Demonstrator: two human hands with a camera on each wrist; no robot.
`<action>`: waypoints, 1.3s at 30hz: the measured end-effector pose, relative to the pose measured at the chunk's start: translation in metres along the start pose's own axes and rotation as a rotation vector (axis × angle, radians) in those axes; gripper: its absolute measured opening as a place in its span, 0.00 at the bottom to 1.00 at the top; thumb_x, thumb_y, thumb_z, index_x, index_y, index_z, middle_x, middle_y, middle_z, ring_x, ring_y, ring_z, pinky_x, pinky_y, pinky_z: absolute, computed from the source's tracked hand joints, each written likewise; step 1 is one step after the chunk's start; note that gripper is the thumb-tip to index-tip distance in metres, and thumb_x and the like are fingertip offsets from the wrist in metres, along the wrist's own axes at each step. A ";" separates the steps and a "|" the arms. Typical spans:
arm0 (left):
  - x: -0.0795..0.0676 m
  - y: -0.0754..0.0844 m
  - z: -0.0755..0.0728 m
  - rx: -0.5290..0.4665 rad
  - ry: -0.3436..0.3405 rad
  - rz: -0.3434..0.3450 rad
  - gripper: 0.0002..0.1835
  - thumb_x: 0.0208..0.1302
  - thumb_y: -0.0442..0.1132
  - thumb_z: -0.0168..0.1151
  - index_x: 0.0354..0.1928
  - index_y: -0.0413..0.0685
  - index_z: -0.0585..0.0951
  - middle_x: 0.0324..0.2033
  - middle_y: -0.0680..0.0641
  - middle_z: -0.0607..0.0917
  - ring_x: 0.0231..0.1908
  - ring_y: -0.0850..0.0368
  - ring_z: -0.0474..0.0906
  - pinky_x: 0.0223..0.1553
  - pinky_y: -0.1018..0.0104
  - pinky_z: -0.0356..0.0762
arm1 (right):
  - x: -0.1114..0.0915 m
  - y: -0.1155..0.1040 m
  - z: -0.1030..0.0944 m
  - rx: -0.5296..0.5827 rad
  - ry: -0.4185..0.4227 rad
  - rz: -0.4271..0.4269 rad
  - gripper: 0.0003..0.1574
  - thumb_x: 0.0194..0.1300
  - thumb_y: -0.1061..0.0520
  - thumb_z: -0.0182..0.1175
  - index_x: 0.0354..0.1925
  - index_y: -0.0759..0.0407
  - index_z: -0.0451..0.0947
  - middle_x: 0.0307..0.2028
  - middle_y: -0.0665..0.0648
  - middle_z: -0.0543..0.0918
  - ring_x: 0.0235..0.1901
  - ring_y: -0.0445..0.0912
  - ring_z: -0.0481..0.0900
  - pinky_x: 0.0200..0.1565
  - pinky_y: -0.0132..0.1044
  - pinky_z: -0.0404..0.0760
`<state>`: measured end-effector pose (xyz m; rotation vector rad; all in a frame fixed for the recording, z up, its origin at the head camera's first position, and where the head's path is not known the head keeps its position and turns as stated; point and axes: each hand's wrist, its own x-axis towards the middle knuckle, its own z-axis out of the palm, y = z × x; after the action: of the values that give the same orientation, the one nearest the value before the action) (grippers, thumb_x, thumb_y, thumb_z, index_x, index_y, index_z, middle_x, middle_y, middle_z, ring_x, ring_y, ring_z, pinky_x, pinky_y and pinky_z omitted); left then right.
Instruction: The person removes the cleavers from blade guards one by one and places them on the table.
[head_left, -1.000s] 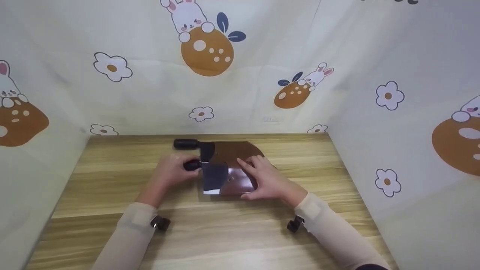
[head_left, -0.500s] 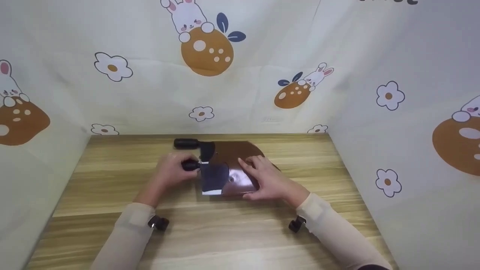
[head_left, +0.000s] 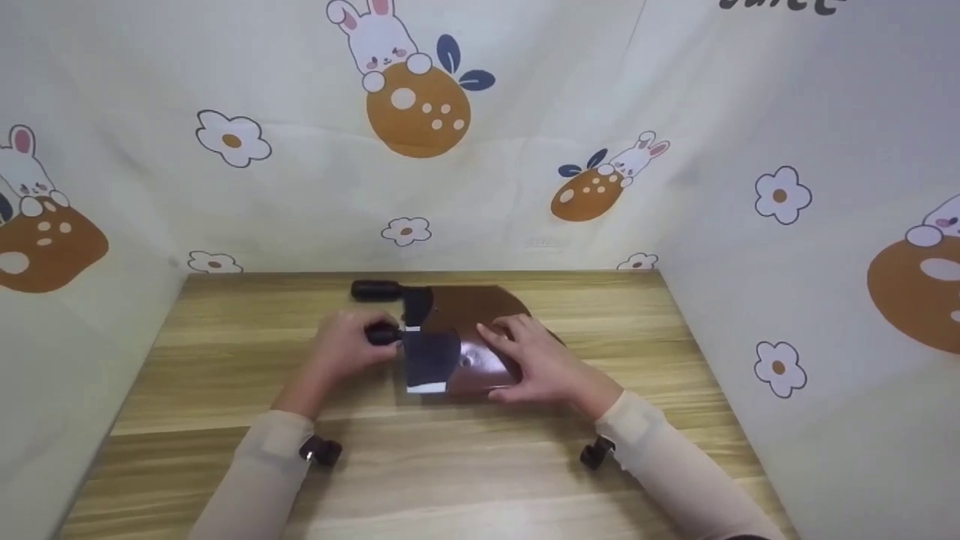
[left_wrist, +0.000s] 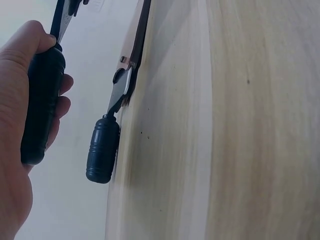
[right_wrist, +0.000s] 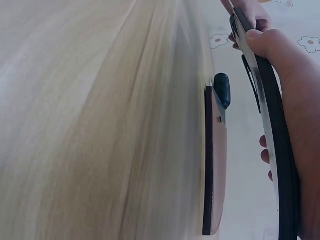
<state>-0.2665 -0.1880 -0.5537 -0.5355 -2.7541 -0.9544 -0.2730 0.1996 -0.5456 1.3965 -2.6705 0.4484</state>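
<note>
Pale cloth walls printed with rabbits, orange fruit and white flowers enclose a light wood-grain worktop (head_left: pixel 450 457) on three sides. A person in light sleeves (head_left: pixel 259 465) reaches in with both hands, a small black device (head_left: pixel 321 451) strapped at each wrist.

The left hand (head_left: pixel 345 341) has its fingers curled round the black handle (left_wrist: pixel 44 105) of a cleaver (head_left: pixel 431 356), the thumb lying along it near the blade. A brown sheath (head_left: pixel 480 360) covers the right-hand part of this dark blade; next to the handle the blade is bare, with a bright strip along its near edge. The right hand (head_left: pixel 536 364) grips the sheath's far end, its fingers closed on it from both faces. Held between the two hands, the cleaver is raised clear of the worktop, as the right wrist view shows.

Just beyond it, a second cleaver (head_left: pixel 418 306) lies flat on the worktop, partly overlapped in the head view. Its black handle also points left, and its own brown cover (head_left: pixel 472 304) points right.
</note>
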 end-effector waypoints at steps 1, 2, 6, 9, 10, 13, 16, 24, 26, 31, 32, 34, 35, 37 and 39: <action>0.000 0.000 0.000 -0.004 0.001 -0.006 0.17 0.56 0.50 0.84 0.46 0.59 0.93 0.42 0.52 0.92 0.45 0.49 0.86 0.51 0.43 0.85 | -0.001 0.000 -0.001 0.001 0.003 0.000 0.71 0.60 0.22 0.75 0.87 0.53 0.62 0.73 0.66 0.70 0.72 0.60 0.68 0.74 0.60 0.69; -0.001 0.000 0.000 -0.008 0.003 -0.009 0.16 0.56 0.50 0.84 0.46 0.59 0.93 0.41 0.53 0.92 0.44 0.49 0.86 0.50 0.44 0.84 | -0.001 0.000 -0.002 0.001 0.004 0.002 0.71 0.59 0.22 0.75 0.87 0.53 0.62 0.73 0.66 0.70 0.72 0.60 0.68 0.74 0.60 0.70; -0.001 -0.001 -0.002 -0.013 0.019 -0.016 0.16 0.55 0.50 0.84 0.45 0.60 0.92 0.40 0.55 0.92 0.42 0.50 0.86 0.47 0.46 0.84 | 0.000 0.000 -0.003 -0.004 -0.002 0.000 0.71 0.59 0.24 0.76 0.88 0.50 0.59 0.73 0.66 0.70 0.72 0.59 0.68 0.74 0.60 0.69; -0.002 -0.002 -0.002 -0.014 0.016 -0.013 0.16 0.55 0.50 0.84 0.46 0.60 0.92 0.40 0.55 0.92 0.42 0.50 0.86 0.48 0.45 0.84 | 0.000 0.001 -0.003 -0.014 -0.009 -0.007 0.71 0.60 0.25 0.76 0.89 0.49 0.57 0.73 0.66 0.70 0.72 0.60 0.67 0.74 0.59 0.69; -0.002 -0.003 -0.002 -0.015 0.011 -0.014 0.16 0.56 0.50 0.84 0.46 0.60 0.92 0.40 0.55 0.92 0.43 0.50 0.87 0.49 0.44 0.84 | 0.000 0.001 -0.002 -0.017 -0.012 -0.009 0.71 0.61 0.25 0.75 0.89 0.49 0.56 0.73 0.67 0.70 0.72 0.60 0.67 0.74 0.59 0.69; -0.003 -0.003 -0.001 -0.017 -0.007 -0.023 0.17 0.55 0.51 0.84 0.47 0.59 0.93 0.41 0.55 0.93 0.44 0.49 0.87 0.50 0.43 0.85 | -0.002 0.000 -0.001 -0.025 -0.025 -0.009 0.71 0.62 0.25 0.74 0.89 0.49 0.55 0.73 0.67 0.69 0.73 0.60 0.67 0.74 0.58 0.70; -0.005 -0.003 -0.002 -0.015 -0.016 -0.031 0.18 0.55 0.52 0.84 0.47 0.60 0.93 0.41 0.55 0.92 0.45 0.49 0.87 0.51 0.44 0.85 | -0.005 0.001 0.000 -0.026 -0.034 0.006 0.71 0.62 0.25 0.75 0.89 0.48 0.55 0.74 0.66 0.69 0.73 0.59 0.67 0.75 0.57 0.69; -0.005 -0.007 -0.006 -0.016 -0.032 -0.050 0.20 0.56 0.52 0.84 0.50 0.58 0.93 0.44 0.52 0.92 0.48 0.46 0.86 0.55 0.40 0.83 | -0.009 0.007 -0.003 -0.023 -0.049 0.051 0.72 0.61 0.24 0.74 0.90 0.44 0.52 0.76 0.65 0.68 0.74 0.58 0.65 0.78 0.56 0.65; -0.005 -0.007 -0.007 -0.019 -0.039 -0.055 0.21 0.57 0.52 0.84 0.51 0.57 0.93 0.45 0.51 0.92 0.49 0.45 0.86 0.55 0.39 0.83 | -0.009 0.007 -0.003 -0.028 -0.041 0.042 0.72 0.61 0.23 0.74 0.90 0.44 0.52 0.75 0.65 0.68 0.74 0.58 0.66 0.78 0.56 0.66; -0.005 -0.006 -0.008 -0.003 -0.027 -0.033 0.21 0.56 0.53 0.84 0.50 0.57 0.93 0.44 0.51 0.93 0.46 0.46 0.87 0.52 0.42 0.85 | -0.012 0.007 -0.002 -0.026 -0.010 0.010 0.72 0.60 0.24 0.73 0.89 0.47 0.54 0.74 0.66 0.69 0.73 0.59 0.67 0.76 0.60 0.68; -0.005 -0.006 -0.008 0.000 -0.019 -0.020 0.20 0.56 0.52 0.84 0.50 0.57 0.93 0.43 0.51 0.93 0.45 0.46 0.87 0.50 0.42 0.84 | -0.012 0.007 -0.003 -0.023 -0.002 0.002 0.72 0.60 0.24 0.74 0.89 0.47 0.54 0.74 0.67 0.69 0.72 0.60 0.68 0.75 0.61 0.68; -0.005 -0.006 -0.008 0.007 0.000 0.006 0.19 0.56 0.50 0.84 0.49 0.56 0.93 0.42 0.51 0.93 0.44 0.47 0.86 0.49 0.43 0.84 | -0.012 0.007 -0.003 -0.019 0.011 -0.011 0.72 0.60 0.25 0.75 0.89 0.48 0.55 0.74 0.67 0.69 0.72 0.60 0.68 0.75 0.61 0.68; -0.005 -0.006 -0.008 0.007 0.008 0.013 0.18 0.56 0.50 0.84 0.48 0.56 0.93 0.41 0.51 0.93 0.43 0.47 0.86 0.48 0.44 0.84 | -0.012 0.007 -0.002 -0.018 0.015 -0.015 0.72 0.60 0.25 0.75 0.89 0.48 0.56 0.74 0.67 0.70 0.72 0.60 0.68 0.75 0.61 0.68; -0.006 -0.008 -0.007 0.008 0.016 0.021 0.17 0.56 0.48 0.83 0.47 0.55 0.93 0.41 0.51 0.93 0.43 0.47 0.87 0.47 0.44 0.84 | -0.013 0.008 -0.001 -0.020 0.017 -0.015 0.71 0.60 0.25 0.75 0.89 0.48 0.56 0.74 0.67 0.70 0.72 0.60 0.69 0.75 0.61 0.69; -0.008 -0.009 -0.006 0.013 0.012 0.012 0.18 0.55 0.48 0.84 0.47 0.55 0.93 0.41 0.51 0.93 0.43 0.48 0.87 0.48 0.44 0.84 | -0.015 0.009 0.001 -0.023 0.011 -0.004 0.71 0.60 0.24 0.74 0.89 0.47 0.56 0.74 0.66 0.70 0.72 0.60 0.68 0.75 0.61 0.68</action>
<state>-0.2622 -0.2007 -0.5561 -0.5413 -2.7415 -0.9328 -0.2716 0.2165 -0.5518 1.3891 -2.6553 0.4222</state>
